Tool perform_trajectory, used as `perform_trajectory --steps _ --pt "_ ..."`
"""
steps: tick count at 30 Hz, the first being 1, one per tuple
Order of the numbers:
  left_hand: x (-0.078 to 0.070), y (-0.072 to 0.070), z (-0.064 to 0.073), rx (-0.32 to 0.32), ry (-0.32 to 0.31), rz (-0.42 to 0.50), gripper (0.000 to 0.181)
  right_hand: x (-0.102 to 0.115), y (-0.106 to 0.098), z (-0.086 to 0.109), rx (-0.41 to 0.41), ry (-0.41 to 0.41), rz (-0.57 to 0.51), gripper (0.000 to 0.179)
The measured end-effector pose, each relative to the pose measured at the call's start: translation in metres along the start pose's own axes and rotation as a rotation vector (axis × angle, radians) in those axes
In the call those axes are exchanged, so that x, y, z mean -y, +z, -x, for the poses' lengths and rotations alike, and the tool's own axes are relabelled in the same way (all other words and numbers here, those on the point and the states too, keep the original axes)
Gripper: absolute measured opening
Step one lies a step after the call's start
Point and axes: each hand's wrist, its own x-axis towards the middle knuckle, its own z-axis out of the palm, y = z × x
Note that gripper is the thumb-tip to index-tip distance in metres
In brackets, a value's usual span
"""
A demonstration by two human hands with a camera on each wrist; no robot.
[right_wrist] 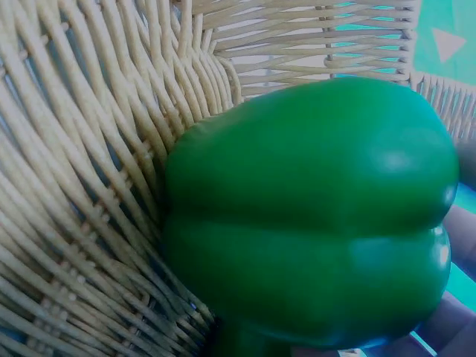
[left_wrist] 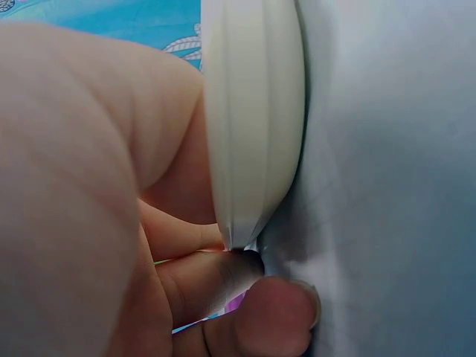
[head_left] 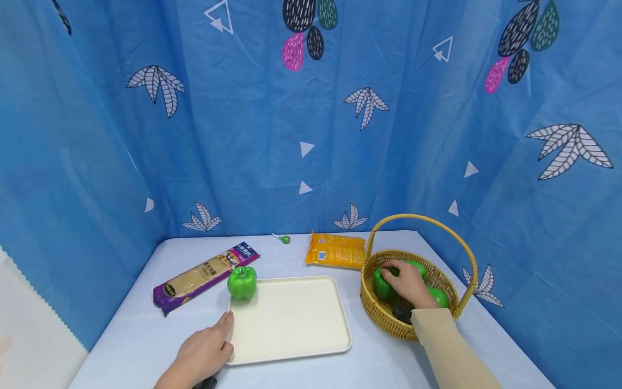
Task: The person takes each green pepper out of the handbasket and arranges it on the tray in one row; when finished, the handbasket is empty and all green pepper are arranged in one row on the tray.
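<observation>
A cream rectangular tray (head_left: 291, 320) lies on the table. My left hand (head_left: 204, 346) holds it at the near left corner, the thumb over the rim and the fingers along the left side; close up, the tray's edge (left_wrist: 256, 111) sits against them. To the right, my right hand (head_left: 407, 281) reaches into a wicker basket (head_left: 389, 320) and grips a green bell pepper (right_wrist: 312, 216) near the basket's wall. More green peppers (head_left: 439, 297) and a dark item (head_left: 402, 313) lie around that hand. Another green bell pepper (head_left: 242, 283) stands at the tray's far left corner.
A purple and tan pasta packet (head_left: 206, 276) lies slantwise at the left. An orange packet (head_left: 337, 250) rests behind the tray, with a small lollipop-like item (head_left: 284, 239) at the back edge. The basket's tall handle (head_left: 427, 218) arches over the right hand.
</observation>
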Motion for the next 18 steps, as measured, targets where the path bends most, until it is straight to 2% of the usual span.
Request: perform_trajectory --steps 8,18 --pt "0.0012 0.0005 0.0002 0.000 0.001 -0.005 0.070 0.0015 0.0031 -0.0015 0.090 0.023 0.005 0.066" --pt "0.0023 0.0023 -0.0008 -0.003 0.005 0.002 0.071 0.0053 -0.0001 -0.0016 0.110 0.056 -0.046 0.069"
